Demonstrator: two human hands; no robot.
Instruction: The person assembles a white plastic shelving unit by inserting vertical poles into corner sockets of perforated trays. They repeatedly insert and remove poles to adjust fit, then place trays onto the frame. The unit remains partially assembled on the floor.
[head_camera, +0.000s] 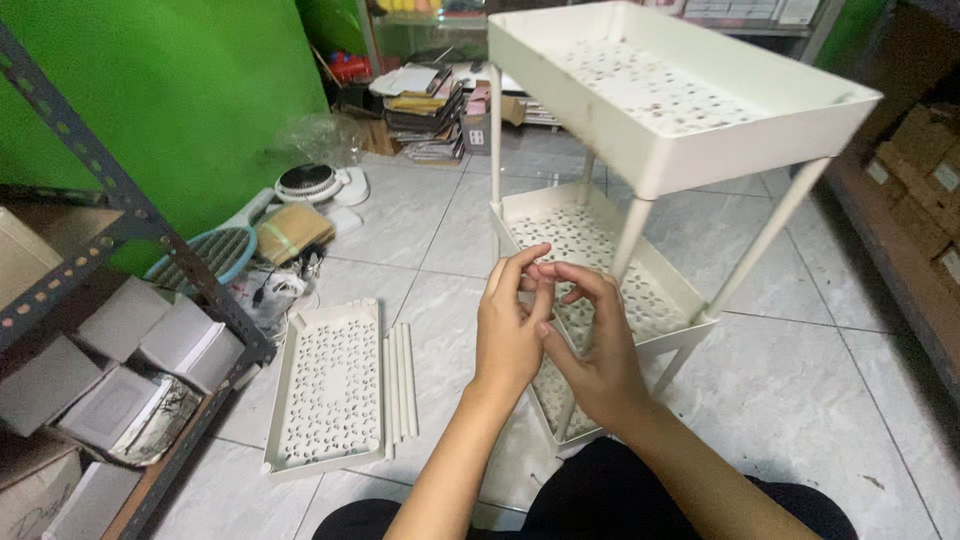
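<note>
Two hands meet in front of the cream tiered rack (640, 240) from the head view: the left hand (510, 335) and right hand (598, 350) press fingertips together, pinching something too small to make out, just before the rack's middle shelf (660, 300). On the tiled floor (800, 400) to the left lie a loose perforated shelf tray (330, 385) and white poles (400, 378) beside it.
</note>
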